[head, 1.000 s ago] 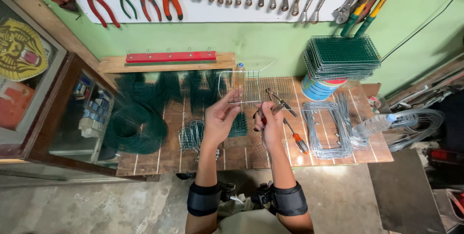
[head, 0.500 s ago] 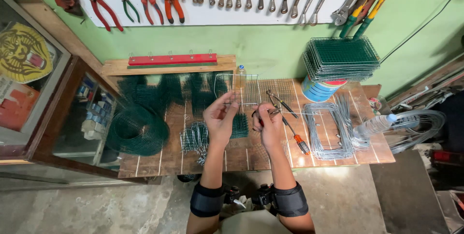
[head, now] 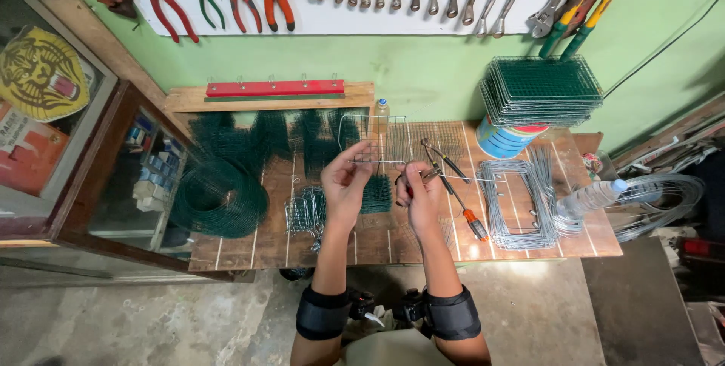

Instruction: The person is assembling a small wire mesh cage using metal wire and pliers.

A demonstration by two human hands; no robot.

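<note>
Over a wooden plank table (head: 393,241), the left hand (head: 346,182) pinches the near edge of a small bare-metal wire mesh panel (head: 375,139). The right hand (head: 418,192) is closed around dark-handled pliers (head: 432,173) just right of it.

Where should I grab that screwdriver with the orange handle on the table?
Grip the screwdriver by its fat orange handle, coming from above. It lies flat on the wooden table just right of the right hand, handle end nearest the person, and the thin metal shaft would likely slip.
</note>
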